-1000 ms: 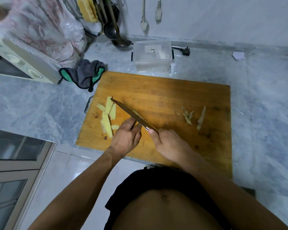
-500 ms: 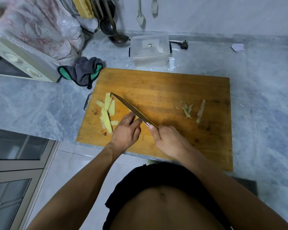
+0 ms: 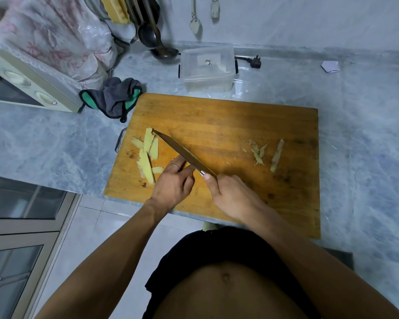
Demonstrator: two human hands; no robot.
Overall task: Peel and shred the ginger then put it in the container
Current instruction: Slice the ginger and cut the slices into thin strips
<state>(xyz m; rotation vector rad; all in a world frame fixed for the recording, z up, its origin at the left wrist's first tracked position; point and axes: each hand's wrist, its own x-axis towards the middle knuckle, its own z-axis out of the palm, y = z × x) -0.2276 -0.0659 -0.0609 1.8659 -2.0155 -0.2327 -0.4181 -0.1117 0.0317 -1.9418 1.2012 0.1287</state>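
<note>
- My right hand (image 3: 230, 194) is wrapped round the handle of the knife (image 3: 182, 150), thumb laid forward near the bolster; the blade runs diagonally up-left across the cutting board (image 3: 228, 118), its tip touching the top of the ginger slices (image 3: 148, 155).
- My left hand (image 3: 174, 183) lies on the board just left of the blade, fingers curled down with the knuckles towards the steel. I cannot tell whether a piece of ginger sits under the fingertips; the hand hides that spot.
- The peeled, pale-yellow slices lie in a loose fan on the board's left part, beside the left hand. I judge peeling done and shredding under way, since these are flat strips, not fine shreds.
- To do this well, I would stack the slices, keep the fingertips tucked behind the knuckles, and cut thin along the length with the tip kept on the wood.
- The peelings (image 3: 265, 153) lie well apart on the right of the board, so they should not mix with the clean ginger.
- The container (image 3: 207, 70), clear plastic and open, stands on the counter just beyond the board's far edge, an easy reach with nothing between.
- A grey-green cloth (image 3: 115, 97) lies at the board's far-left corner, a toaster oven (image 3: 25, 86) further left, a ladle (image 3: 161, 49) and a plug (image 3: 255, 62) near the wall; none blocks the cut.
</note>
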